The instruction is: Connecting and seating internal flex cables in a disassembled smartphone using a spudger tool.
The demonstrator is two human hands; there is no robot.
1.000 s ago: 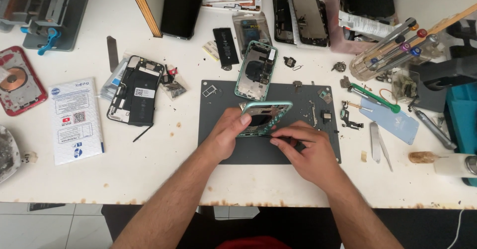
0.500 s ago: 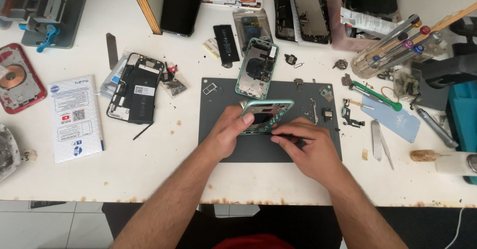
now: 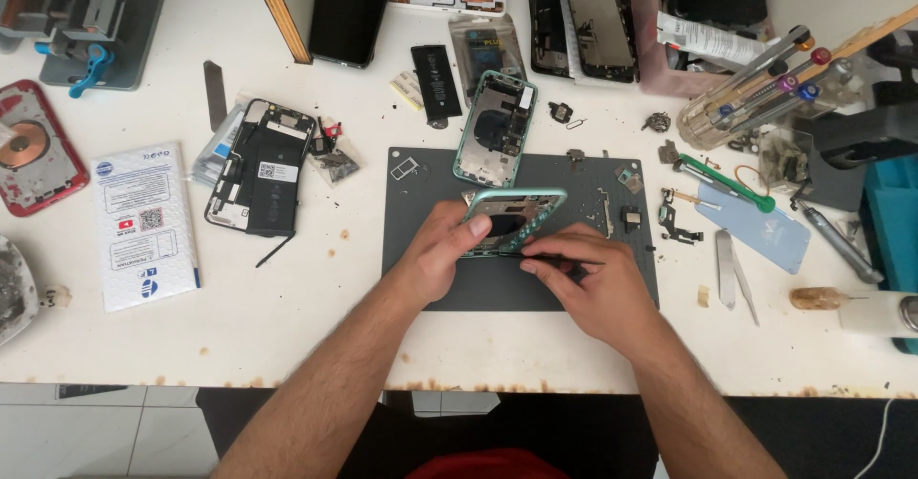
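The dark grey rectangular work mat (image 3: 497,288) lies mid-surface, its near edge close to the white surface (image 3: 316,316) front rim at 6 o'clock. Bare room lies at 9 o'clock of the mat; loose parts crowd 3 o'clock. The mint-green phone housing (image 3: 514,213) sits tilted on the mat. The left hand (image 3: 442,250) is clamped on its 8 o'clock corner. The right hand (image 3: 593,283), at 5 o'clock, pinches a thin black tool (image 3: 555,261) against the lower edge.
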